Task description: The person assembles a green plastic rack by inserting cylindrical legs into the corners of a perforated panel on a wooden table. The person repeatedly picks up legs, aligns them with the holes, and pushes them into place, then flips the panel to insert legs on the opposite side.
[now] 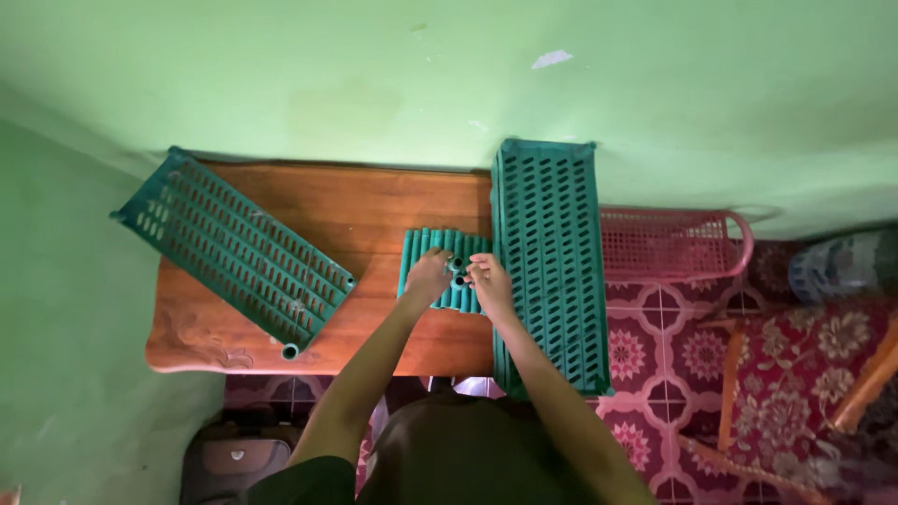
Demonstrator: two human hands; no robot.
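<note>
Basically everything hinges on the row of green tubes (445, 269): it lies on the wooden table (374, 210), directly in front of both hands, butted against the left edge of the upright-lying slotted shelf panel (550, 262). Tube long axes run away from the person, toward the wall; open ends face back toward the hands.

Left hand (427, 278) rests on the near ends of the tubes, fingers curled over them; whether it actually pinches one I can't tell. Right hand (488, 283) sits just right of it, at the tube ends next to the panel's edge, fingertips on a dark tube mouth. Hands close together, nearly touching. Both are equally near the tubes.

Forearms converge from the body, both extended, wrists low over the table.

Second slotted panel (238, 250) lies diagonal, well left of the tubes. Pink basket (675, 245) sits right of the upright panel, off the table.
</note>
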